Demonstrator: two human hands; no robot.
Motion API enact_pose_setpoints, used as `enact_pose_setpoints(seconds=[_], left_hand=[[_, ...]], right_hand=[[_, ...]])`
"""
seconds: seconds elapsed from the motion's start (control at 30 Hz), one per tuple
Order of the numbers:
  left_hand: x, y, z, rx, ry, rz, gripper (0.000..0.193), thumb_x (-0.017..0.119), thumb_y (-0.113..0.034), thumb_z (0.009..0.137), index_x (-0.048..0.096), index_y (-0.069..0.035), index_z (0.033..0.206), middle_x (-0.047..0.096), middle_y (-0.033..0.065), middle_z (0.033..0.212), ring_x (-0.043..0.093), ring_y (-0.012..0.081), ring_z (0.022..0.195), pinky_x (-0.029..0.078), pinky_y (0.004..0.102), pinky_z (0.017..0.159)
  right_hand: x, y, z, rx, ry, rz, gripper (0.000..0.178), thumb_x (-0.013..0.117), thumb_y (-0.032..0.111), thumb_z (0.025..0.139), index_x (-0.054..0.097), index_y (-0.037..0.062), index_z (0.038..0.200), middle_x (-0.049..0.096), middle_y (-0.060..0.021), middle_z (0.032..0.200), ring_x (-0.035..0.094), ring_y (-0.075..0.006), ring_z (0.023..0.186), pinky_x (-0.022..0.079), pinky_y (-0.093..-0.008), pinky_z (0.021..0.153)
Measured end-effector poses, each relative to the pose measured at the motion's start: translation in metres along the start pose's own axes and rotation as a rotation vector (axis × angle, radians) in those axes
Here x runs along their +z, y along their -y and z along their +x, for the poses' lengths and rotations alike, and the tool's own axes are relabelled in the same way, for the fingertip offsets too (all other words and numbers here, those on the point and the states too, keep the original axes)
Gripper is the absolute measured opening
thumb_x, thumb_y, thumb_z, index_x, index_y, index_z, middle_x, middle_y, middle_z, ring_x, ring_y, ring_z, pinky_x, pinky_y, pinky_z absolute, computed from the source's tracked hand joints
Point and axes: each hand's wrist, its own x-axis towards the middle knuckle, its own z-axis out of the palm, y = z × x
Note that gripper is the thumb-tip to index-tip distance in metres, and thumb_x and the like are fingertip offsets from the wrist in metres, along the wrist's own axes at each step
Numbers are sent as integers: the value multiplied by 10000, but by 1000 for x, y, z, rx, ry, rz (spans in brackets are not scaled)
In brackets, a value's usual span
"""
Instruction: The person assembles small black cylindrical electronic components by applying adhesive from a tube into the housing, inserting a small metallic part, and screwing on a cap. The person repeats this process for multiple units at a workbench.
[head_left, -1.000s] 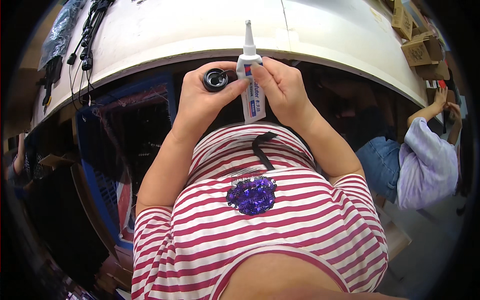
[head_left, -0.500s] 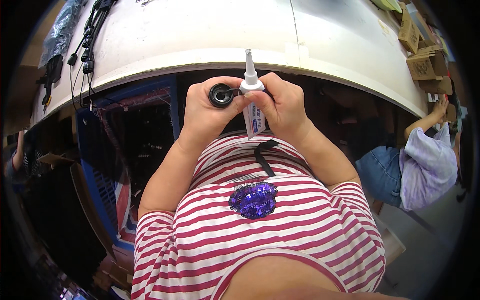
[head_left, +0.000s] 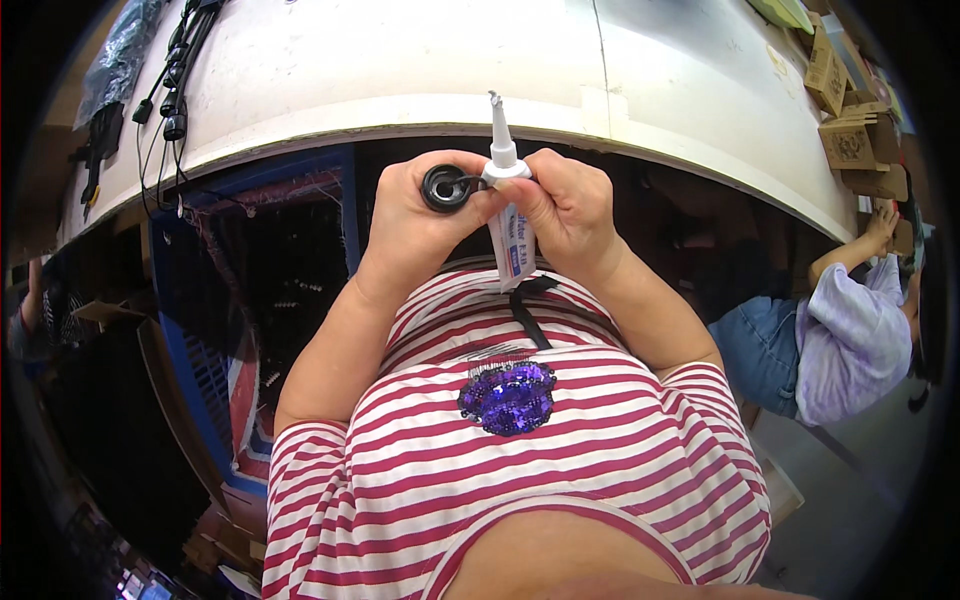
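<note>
My left hand [head_left: 412, 222] is closed around a black round socket-like part [head_left: 443, 188], its hollow end facing up. A short black wire runs from that part toward my right hand. A white glue tube [head_left: 512, 248] with a long tapered nozzle [head_left: 502, 135] is held in my right hand [head_left: 573, 208], mainly between thumb and fingers. Its nozzle points away from me toward the table, while its flat printed end hangs toward my shirt. My two hands nearly touch in front of my chest, below the table edge. The fingers behind the tube are hidden.
A white table [head_left: 400, 60] stretches ahead. Black cables with round parts [head_left: 175, 110] and clear plastic wrap [head_left: 120, 55] lie at its left. Cardboard boxes [head_left: 845, 140] sit at the right, beside a co-worker in a pale purple top [head_left: 855, 325]. A blue crate [head_left: 180, 330] stands below left.
The tube's flat lower end has swung slightly toward me and shows more of its printed face. Both hands keep their grips in nearly the same place.
</note>
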Motion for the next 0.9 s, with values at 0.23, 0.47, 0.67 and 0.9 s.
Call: enact_pose_setpoints(seconds=[0.23, 0.47, 0.67, 0.9], left_hand=[[-18, 10, 5, 204, 48, 77, 532, 748, -234, 699, 420, -68, 1084, 426, 34, 966, 433, 90, 892, 397, 197, 716], [-18, 5, 2, 172, 122, 10, 282, 658, -263, 775, 531, -53, 914, 465, -17, 769, 422, 43, 694, 335, 179, 600], [-14, -1, -1, 153, 119, 80, 213, 647, -225, 730, 526, -50, 714, 455, -36, 604, 387, 41, 559, 291, 186, 525], [-10, 0, -9, 113, 82, 160, 128, 631, -54, 686, 505, -49, 704, 448, -50, 624, 393, 7, 570, 298, 153, 502]], right_hand=[[-33, 16, 19, 376, 120, 562, 286, 509, 242, 909, 584, 18, 748, 556, -4, 633, 492, -53, 548, 385, -205, 489], [-73, 12, 19, 754, 374, 1098, 307, 500, 283, 904, 591, 4, 816, 531, 9, 617, 424, -33, 492, 322, -158, 453], [-71, 37, 21, 860, 494, 1308, 301, 446, 271, 929, 493, 27, 759, 404, 14, 480, 303, -35, 369, 225, -195, 379], [-60, 43, 14, 1042, 507, 1236, 339, 465, 280, 924, 536, 12, 729, 373, 8, 459, 273, -46, 375, 210, -207, 368]])
